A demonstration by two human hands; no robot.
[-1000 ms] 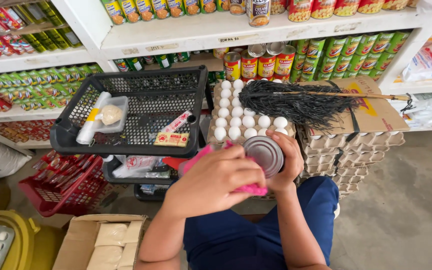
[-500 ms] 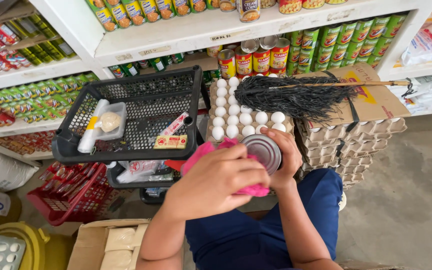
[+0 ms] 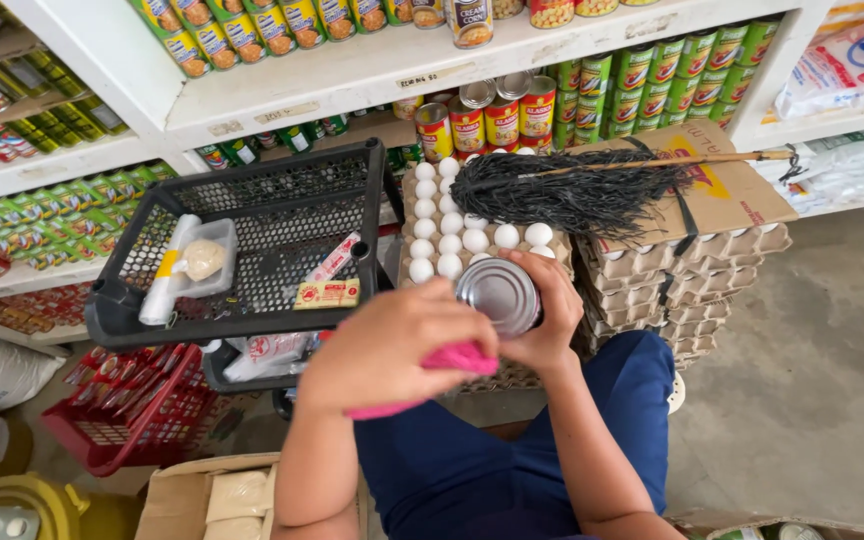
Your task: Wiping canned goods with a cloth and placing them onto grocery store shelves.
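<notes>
- Can [image 3: 498,294]: a silver tin with its shiny flat end up, held above the person's lap, just in front of the eggs [image 3: 449,228]. It looks rigid and fairly heavy, its smooth metal probably slippery, so the side wall is the best place to hold it.
- Basket [image 3: 282,240]: black wire, to the left, holding a white tube, a small tray and a flat yellow pack.
- Duster [image 3: 562,188]: dark and stringy, lying across stacked egg cartons to the right.
- Left hand [image 3: 392,350]: clenched around a pink cloth [image 3: 457,358], pressing it against the can's near side.
- Right hand [image 3: 544,315]: wrapped around the can's wall, gripping it firmly.
- Cloth: soft and limp, bunched in the fist.
</notes>
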